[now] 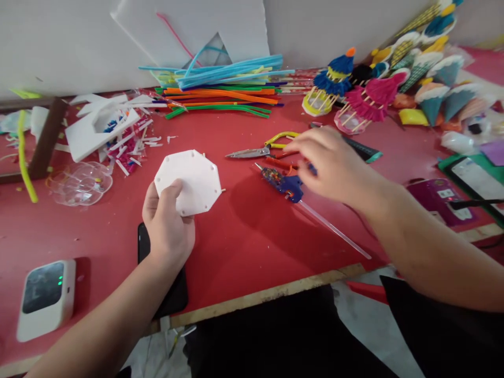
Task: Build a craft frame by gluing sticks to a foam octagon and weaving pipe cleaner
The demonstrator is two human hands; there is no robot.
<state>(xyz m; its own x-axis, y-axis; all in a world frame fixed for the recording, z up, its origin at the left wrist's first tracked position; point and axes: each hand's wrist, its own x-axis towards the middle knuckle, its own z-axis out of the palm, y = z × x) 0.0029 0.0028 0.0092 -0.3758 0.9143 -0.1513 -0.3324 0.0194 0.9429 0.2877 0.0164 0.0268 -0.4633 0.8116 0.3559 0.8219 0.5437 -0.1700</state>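
My left hand (169, 226) grips a white octagonal board (195, 184), thumb flat on its face. Small holes run along the board's edge, and ends of thin sticks poke out behind its right side. With fingers bent and apart, my right hand (331, 163) hovers over a blue glue gun (289, 185) lying on the red table; its fingertips appear to hold nothing. A clear glue stick (334, 229) extends from the gun's back. Beside this hand lie scissors (250, 153) with yellow handles, whose far end is partly hidden by my fingers.
Pipe cleaners (232, 73) are piled along the back. White scraps (106, 126) and a clear tray (82, 184) lie left. Small decorated figures (370, 102) stand back right. A black phone (175, 294) and a white device (47, 299) rest near the front edge.
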